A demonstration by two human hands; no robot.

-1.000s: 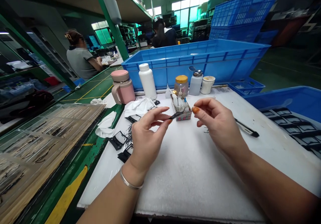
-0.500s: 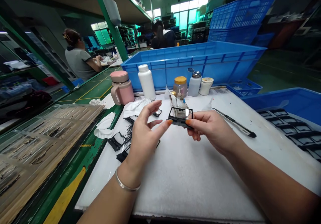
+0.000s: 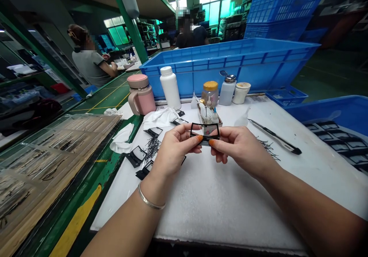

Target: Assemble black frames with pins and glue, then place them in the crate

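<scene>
The left hand and right hand, nearly closed, pinch the black frame at the person's 12 o'clock over the white table, so soft, even squeezing should stop it bending.

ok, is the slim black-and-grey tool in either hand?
No, the slim black-and-grey tool lies on the white tabletop, while the left hand and right hand both hold a small black rectangular frame.
</scene>
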